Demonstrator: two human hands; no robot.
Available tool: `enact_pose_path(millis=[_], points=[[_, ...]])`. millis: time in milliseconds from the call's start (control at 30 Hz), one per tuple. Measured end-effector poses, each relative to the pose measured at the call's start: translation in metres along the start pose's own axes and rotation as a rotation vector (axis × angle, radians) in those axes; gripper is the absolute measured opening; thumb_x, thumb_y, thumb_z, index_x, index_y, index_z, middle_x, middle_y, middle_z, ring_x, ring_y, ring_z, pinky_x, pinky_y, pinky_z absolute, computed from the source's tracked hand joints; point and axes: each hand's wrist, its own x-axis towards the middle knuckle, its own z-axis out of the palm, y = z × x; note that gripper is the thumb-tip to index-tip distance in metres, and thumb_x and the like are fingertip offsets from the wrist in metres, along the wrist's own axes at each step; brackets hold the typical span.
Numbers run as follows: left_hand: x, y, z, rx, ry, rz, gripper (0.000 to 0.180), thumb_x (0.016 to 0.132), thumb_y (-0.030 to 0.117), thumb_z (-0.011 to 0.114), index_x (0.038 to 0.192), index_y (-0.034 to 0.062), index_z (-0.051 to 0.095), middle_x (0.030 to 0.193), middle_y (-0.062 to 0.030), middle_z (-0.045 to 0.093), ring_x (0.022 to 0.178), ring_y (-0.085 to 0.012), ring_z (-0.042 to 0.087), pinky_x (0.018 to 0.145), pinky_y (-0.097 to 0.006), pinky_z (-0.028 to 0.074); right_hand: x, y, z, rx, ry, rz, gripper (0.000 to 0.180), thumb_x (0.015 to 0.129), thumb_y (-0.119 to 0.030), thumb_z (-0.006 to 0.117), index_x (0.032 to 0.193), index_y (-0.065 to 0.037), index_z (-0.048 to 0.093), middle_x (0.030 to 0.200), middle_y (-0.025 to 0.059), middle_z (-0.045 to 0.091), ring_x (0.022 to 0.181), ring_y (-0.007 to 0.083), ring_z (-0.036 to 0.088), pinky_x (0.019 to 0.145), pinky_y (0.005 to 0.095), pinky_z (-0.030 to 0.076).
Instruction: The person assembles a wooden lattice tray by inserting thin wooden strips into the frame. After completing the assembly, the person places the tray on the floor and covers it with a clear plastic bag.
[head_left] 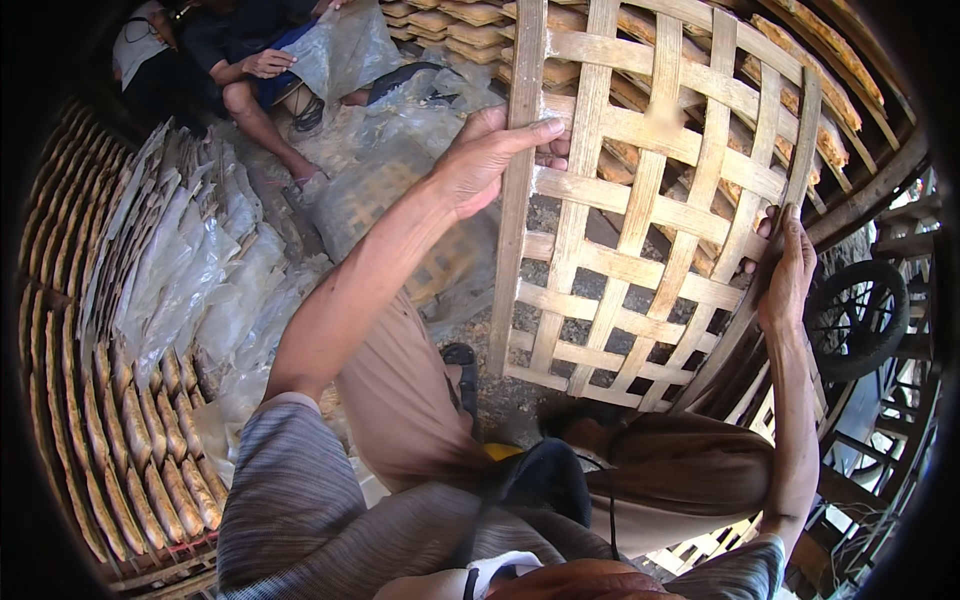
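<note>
A woven bamboo rack [640,210] with square openings is held up in front of me, tilted, between both hands. My left hand [490,160] is closed on its left side slat, thumb on the near face and fingertips showing through a gap. At the opposite edge, my right hand [788,265] grips the frame, its fingers curling around to the weave. A clear plastic sheet [350,190] lies on the floor beyond my left forearm, with another woven rack [445,262] showing blurrily beneath it.
Stacked racks bearing brownish slabs [150,460] rise on the left beside a pile of plastic sheets [190,270]. More stacked slabs [450,30] stand at the back. A seated co-worker's hand [268,64] is near a plastic sheet [345,50]. A black wheel [857,320] is at right.
</note>
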Motion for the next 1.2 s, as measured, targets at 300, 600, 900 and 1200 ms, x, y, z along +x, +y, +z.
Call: enact_pose_path(millis=[300,600,900,1200], points=[[-0.001,-0.013,0.001,0.072,0.09,0.014,0.049,0.094,0.03,0.079,0.129,-0.0007,0.064,0.119,-0.013,0.069,0.109,-0.0192,0.069,0.091,-0.038,0.062,-0.004,-0.001,0.002,-0.019,-0.02,-0.001,0.046,0.103,-0.051,0.062,0.109,-0.006,0.069,0.083,0.0005,0.062,0.066,0.0062,0.058,0.048,0.0234,0.051],[-0.008,0.006,0.011,0.239,0.073,0.006,0.066,0.09,0.033,0.08,0.134,-0.0099,0.055,0.117,-0.0174,0.068,0.102,-0.0218,0.072,0.072,-0.033,0.065,-0.005,-0.007,0.009,-0.054,-0.061,0.105,0.047,0.105,-0.052,0.058,0.113,-0.007,0.067,0.085,0.0001,0.063,0.069,0.0071,0.06,0.052,0.0229,0.051],[-0.004,0.014,-0.008,0.025,0.072,0.104,0.053,0.095,0.03,0.077,0.129,-0.0073,0.061,0.115,-0.0206,0.071,0.102,-0.0249,0.074,0.078,-0.038,0.068,0.003,-0.005,0.022,-0.055,-0.113,0.029,0.046,0.104,-0.049,0.063,0.105,-0.004,0.07,0.084,0.0013,0.067,0.069,0.0056,0.063,0.056,0.0228,0.054],[0.0,-0.012,-0.002,0.233,0.147,-0.036,0.041,0.094,0.032,0.079,0.118,0.0017,0.067,0.105,-0.0067,0.072,0.092,-0.0145,0.069,0.075,-0.03,0.057,0.02,-0.004,0.003,-0.075,-0.097,0.037,0.057,0.105,-0.053,0.056,0.114,0.003,0.065,0.097,0.0079,0.066,0.084,0.0139,0.064,0.07,0.0304,0.058]])
